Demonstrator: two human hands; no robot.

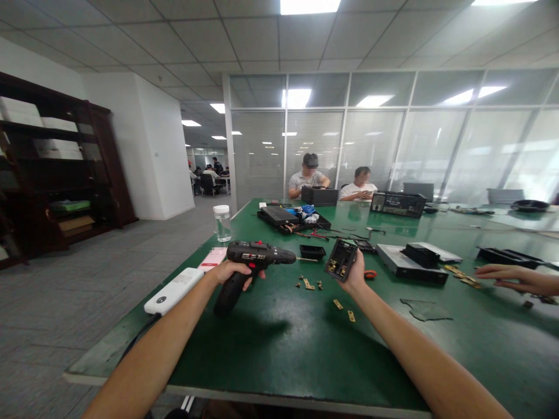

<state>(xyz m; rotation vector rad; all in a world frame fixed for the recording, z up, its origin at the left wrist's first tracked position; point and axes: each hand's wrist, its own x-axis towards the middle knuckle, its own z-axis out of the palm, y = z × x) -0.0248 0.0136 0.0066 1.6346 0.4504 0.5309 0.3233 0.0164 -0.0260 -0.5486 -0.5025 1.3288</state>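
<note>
Our left fingers (243, 269) are wrapped round the drill (248, 254), right fingers (359, 262) clamped on the black housing (340, 260) above the surface (271, 364); we'd brace it and keep the bit (308, 259) square.

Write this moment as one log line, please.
left hand: holds power drill | right hand: holds black housing | table: brass-coloured plates, lidded jar

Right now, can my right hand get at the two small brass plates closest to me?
Probably not yet: your right hand is holding the black case, so it would likely need freeing. Nothing covers the brass plates on the table, though, so the way looks open.
</note>
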